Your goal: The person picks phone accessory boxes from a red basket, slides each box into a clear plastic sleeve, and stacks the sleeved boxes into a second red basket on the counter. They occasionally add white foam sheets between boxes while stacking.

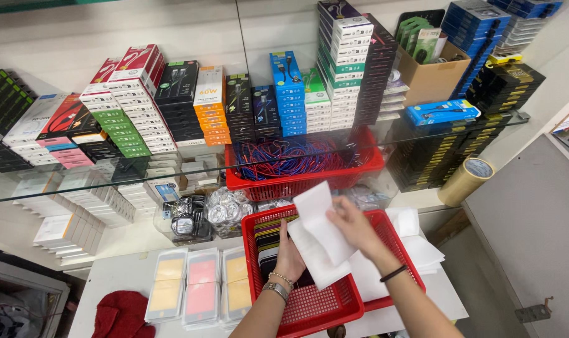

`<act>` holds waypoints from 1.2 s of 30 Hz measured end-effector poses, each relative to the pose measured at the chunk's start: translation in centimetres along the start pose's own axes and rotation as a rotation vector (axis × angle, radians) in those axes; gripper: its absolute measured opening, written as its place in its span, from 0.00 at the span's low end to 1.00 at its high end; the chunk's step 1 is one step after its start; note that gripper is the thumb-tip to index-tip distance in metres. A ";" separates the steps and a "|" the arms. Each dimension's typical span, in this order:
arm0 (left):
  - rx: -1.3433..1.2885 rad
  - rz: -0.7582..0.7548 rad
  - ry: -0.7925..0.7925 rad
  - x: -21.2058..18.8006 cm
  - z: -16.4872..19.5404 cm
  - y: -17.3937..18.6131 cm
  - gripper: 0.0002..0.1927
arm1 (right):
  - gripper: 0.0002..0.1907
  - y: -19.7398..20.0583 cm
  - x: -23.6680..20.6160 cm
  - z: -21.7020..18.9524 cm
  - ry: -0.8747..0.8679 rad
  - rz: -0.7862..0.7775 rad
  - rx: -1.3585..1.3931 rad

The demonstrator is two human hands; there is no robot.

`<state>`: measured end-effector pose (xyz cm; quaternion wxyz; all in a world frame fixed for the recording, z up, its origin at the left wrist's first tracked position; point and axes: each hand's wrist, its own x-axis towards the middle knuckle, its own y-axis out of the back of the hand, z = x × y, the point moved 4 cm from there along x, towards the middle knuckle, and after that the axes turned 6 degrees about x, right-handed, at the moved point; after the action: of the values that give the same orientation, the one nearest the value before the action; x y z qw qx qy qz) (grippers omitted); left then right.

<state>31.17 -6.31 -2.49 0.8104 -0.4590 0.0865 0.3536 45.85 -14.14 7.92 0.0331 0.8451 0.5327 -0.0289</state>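
My left hand (289,253) reaches into a red plastic basket (315,307) on the white counter and rests on a row of dark phone cases (269,241) standing on edge in it. White flat pouches (319,253) lie across the basket beside that hand. My right hand (353,225) hovers above the basket and pinches one white pouch (314,206) by its edge, lifted clear of the pile. A second red basket (394,241) under it holds more white pouches.
A glass shelf (78,184) carries stacked cable boxes and a red basket of tangled cables (297,159). Phone cases in clear packs (200,288) lie left of the baskets, beside a red cloth (121,313). A tape roll (466,178) stands at right.
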 end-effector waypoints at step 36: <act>0.465 0.112 -0.024 1.5 -1.5 -0.2 0.24 | 0.24 11.8 -3.0 7.8 -0.216 0.279 -0.604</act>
<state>32.68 -6.90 -3.89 0.8744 -0.2503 0.1810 0.3742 55.08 -22.56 0.70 0.3412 0.8539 0.3903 0.0457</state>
